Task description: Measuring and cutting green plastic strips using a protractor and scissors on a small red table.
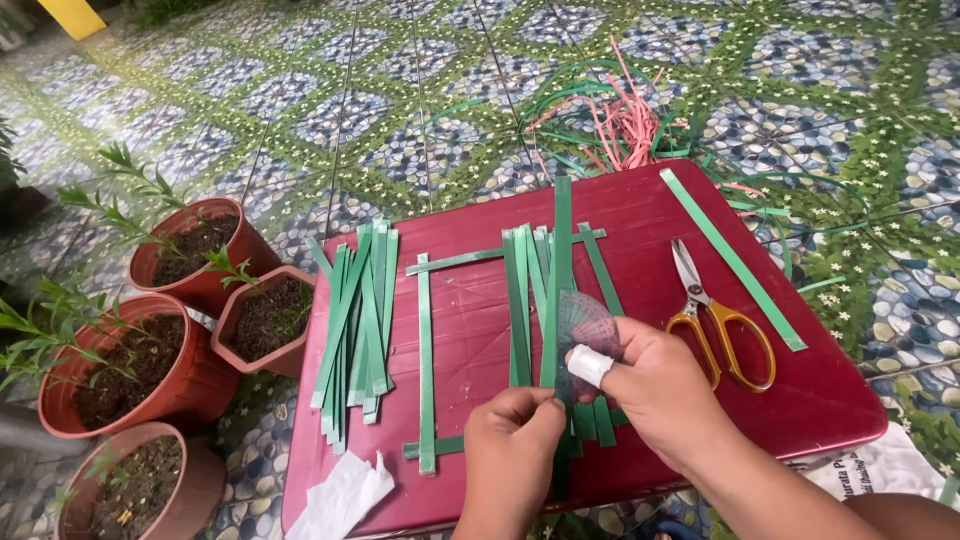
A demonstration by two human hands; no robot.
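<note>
On a dark red low table (pixel 640 215) lie green plastic strips. My left hand (pixel 510 440) pinches the near end of one upright green strip (pixel 560 260) at the table's front. My right hand (pixel 665 390), with a white wrap on the thumb, holds a clear half-round protractor (pixel 588 325) against that strip. Several more strips (pixel 525 295) lie side by side beside it, crossed by a horizontal strip (pixel 470 258) at the top and another near the bottom. A single upright strip (pixel 425 360) lies to the left.
A loose bundle of green strips (pixel 355 320) lies at the table's left. Yellow-handled scissors (pixel 715 320) and a long diagonal strip (pixel 730 258) lie at the right. White paper (pixel 340 498) sits at the front left corner. Pink and green strips (pixel 620 125) pile behind. Terracotta plant pots (pixel 180 330) stand left on the patterned floor.
</note>
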